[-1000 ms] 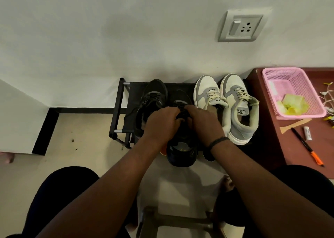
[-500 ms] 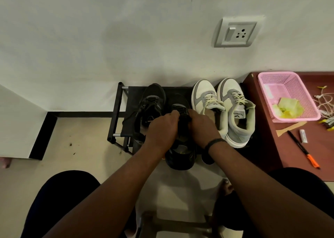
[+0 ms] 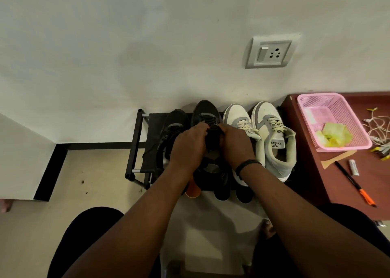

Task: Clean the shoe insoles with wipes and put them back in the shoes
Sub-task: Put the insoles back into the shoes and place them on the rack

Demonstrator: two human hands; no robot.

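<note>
- both hands are on the black shoe (image 3: 207,117), which sits on the black shoe rack (image 3: 137,142) with its toe to the wall
- left hand (image 3: 187,147) grips the left side of the shoe's opening, fingers curled over the tongue and laces
- right hand (image 3: 236,145) grips the right side the same way, a dark wristband (image 3: 245,166) on its wrist
- between the two hands a dark strip shows at the shoe's mouth; cannot tell whether that is the insole or the tongue
- a second black shoe (image 3: 173,130) sits just to the left, touching the first
- the pair of white and grey sneakers (image 3: 272,138) stands on the rack just to the right
- further right, a brown table (image 3: 312,172) carries a pink basket (image 3: 346,117) with a crumpled yellow-green wipe (image 3: 333,135) inside
- a black pen with an orange cap (image 3: 356,186) lies on the table near the basket
- white cables (image 3: 377,130) lie at the far right edge
- a wall socket (image 3: 272,52) sits above the shoes
</note>
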